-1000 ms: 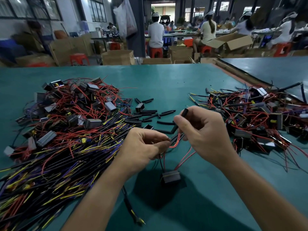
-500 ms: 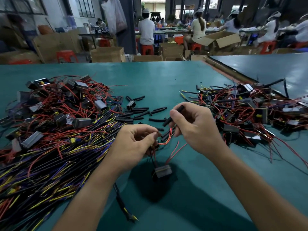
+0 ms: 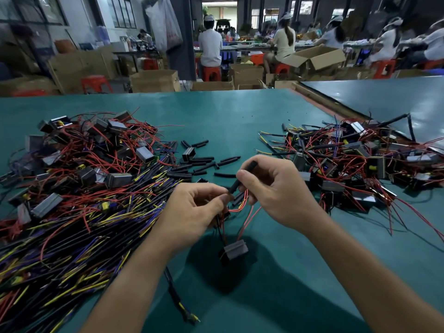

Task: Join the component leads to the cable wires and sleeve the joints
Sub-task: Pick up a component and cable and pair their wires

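Both forearms (image 3: 134, 272) converge, left hand (image 3: 194, 207) and right hand (image 3: 276, 188) nearly touching, fingers (image 3: 262, 163) curled in pinches.

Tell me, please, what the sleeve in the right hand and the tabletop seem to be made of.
Sleeve: probably soft plastic or rubber tubing with a matt black finish; it is thin and shows no glare. Tabletop: likely a green rubber or vinyl mat, smooth with a dull sheen; light reflects off it only softly.

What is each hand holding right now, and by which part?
The right hand pinches a black sleeve tube at its middle, thumb against forefinger. The left hand pinches the red leads near their upper ends; the component hangs below them.
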